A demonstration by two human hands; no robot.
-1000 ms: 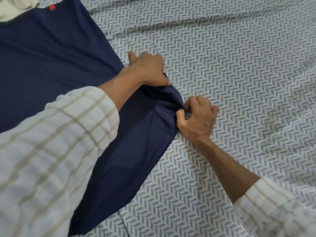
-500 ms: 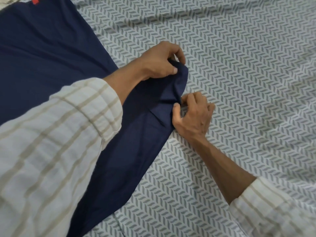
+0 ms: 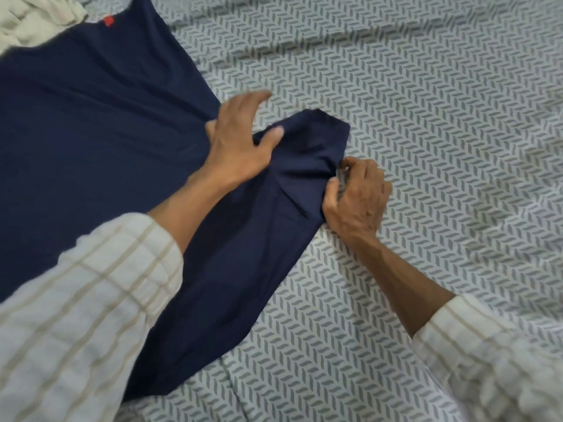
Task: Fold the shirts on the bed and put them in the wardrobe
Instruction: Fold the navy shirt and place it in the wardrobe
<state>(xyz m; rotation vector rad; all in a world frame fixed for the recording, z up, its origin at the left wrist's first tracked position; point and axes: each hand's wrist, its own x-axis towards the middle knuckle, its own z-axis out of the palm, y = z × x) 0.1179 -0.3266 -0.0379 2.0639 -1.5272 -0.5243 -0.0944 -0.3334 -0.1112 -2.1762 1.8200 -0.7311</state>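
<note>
Head cam looks down at a navy t-shirt [image 3: 91,141] spread flat on the bed sheet [image 3: 426,117], grey/white herringbone print. Left hand [image 3: 240,138] is over the sleeve [image 3: 307,147] w/ fingers spread wide and mostly straight, thumb tip touching the bunched fabric, forearm coming in diagonally from the lower left in a cream striped cuff [image 3: 122,269]. Right hand [image 3: 356,196] sits knuckles-up on the sheet, fingers curled, thumb + fingertips pinching the sleeve edge near the underarm, wrist bent, forearm running back to the lower right. Sleeve pokes out to the right btwn both hands, kinda crumpled. Red tag [image 3: 108,21] at the collar, top left, w/ a cream garment [image 3: 33,19] just beside it.
</note>
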